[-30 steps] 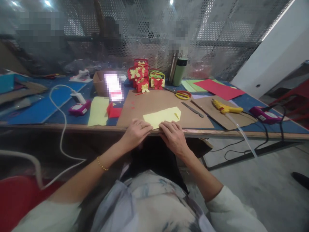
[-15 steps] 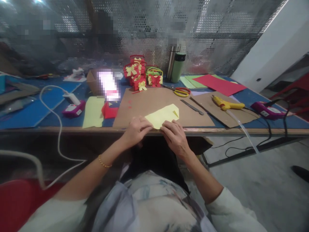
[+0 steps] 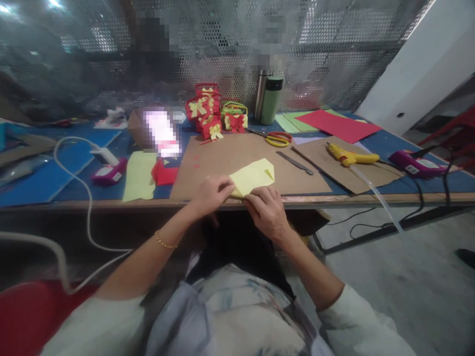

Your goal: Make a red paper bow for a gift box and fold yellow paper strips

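Observation:
A pale yellow sheet of paper (image 3: 254,175) lies over the front of a brown cardboard sheet (image 3: 226,151), with a small folded flap at its right end. My left hand (image 3: 215,192) pinches the paper's left end, where a fold line shows. At the near edge my right hand (image 3: 266,207) grips the same paper, its fingers curled over the border. The fingertips of both hands are partly hidden. Beyond the paper, a dark flat blade (image 3: 295,163) and scissors with red and yellow handles (image 3: 278,139) rest on the cardboard.
Red and yellow paper baskets (image 3: 205,113) stand at the back, beside a green bottle (image 3: 271,101). A yellow glue gun (image 3: 351,155) lies on cardboard at right. Left are a red paper piece (image 3: 165,174), a yellow sheet (image 3: 139,175) and a purple device (image 3: 109,173) with a white cable.
My left hand has turned the paper's left end inward, and a fold line now shows there. My right hand stays at the near edge. The view has shifted slightly.

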The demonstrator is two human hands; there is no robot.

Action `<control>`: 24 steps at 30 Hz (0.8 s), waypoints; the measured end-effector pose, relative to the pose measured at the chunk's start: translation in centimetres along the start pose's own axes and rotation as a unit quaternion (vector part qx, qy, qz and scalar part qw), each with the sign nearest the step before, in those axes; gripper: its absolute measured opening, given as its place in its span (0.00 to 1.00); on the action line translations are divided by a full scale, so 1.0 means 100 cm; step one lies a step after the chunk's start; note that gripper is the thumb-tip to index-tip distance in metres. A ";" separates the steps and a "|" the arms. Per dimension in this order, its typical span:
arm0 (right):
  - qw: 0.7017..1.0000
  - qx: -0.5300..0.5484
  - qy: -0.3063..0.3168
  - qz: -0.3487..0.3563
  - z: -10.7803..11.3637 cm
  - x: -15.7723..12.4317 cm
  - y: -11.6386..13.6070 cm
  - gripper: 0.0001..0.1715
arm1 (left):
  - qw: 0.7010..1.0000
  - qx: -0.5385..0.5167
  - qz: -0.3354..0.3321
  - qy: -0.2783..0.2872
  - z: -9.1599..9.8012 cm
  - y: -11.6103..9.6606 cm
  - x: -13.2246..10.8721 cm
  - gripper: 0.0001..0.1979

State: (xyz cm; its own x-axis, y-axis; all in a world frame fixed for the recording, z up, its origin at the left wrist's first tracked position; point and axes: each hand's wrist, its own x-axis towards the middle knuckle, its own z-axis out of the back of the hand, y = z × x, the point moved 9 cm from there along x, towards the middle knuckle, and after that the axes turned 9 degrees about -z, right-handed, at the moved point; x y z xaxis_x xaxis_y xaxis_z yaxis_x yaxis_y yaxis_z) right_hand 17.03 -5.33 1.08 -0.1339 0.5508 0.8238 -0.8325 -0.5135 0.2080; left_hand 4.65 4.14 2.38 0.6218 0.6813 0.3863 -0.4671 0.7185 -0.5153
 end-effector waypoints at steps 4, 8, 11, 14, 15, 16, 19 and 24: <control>0.999 -0.025 0.018 -0.006 -0.009 0.006 0.002 0.09 | 0.998 0.054 -0.013 -0.008 0.009 0.001 0.007 0.11; 0.998 -0.062 0.027 -0.010 -0.013 0.007 0.006 0.11 | 0.998 0.069 0.012 -0.001 0.012 0.013 0.005 0.11; 0.997 -0.076 0.025 -0.005 -0.013 0.006 0.009 0.14 | 0.998 0.049 0.046 0.009 0.009 0.022 0.003 0.11; 0.996 -0.080 0.026 0.003 -0.013 0.005 0.010 0.12 | 0.996 0.056 0.062 0.012 0.007 0.025 0.005 0.10; 0.997 -0.078 0.025 0.003 -0.013 0.005 0.010 0.11 | 0.996 0.059 0.063 0.011 0.007 0.025 0.006 0.10; 0.997 -0.076 0.024 0.001 -0.013 0.005 0.010 0.11 | 0.996 0.061 0.063 0.011 0.006 0.025 0.007 0.09; 0.997 -0.071 0.029 -0.008 -0.015 0.004 0.008 0.11 | 0.996 0.055 0.073 0.008 0.006 0.024 0.008 0.08; 0.997 -0.076 0.028 -0.020 -0.016 0.004 0.008 0.11 | 0.995 0.032 0.099 0.002 0.007 0.026 0.006 0.06</control>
State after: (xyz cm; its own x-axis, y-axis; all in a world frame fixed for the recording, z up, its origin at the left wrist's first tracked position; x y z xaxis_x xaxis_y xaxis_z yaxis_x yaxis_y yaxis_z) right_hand 15.46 -4.47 0.70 -0.1253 0.6075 0.7844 -0.9087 -0.3877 0.1551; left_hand 3.38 6.53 1.78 0.5162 0.8096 0.2794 -0.6189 0.5782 -0.5317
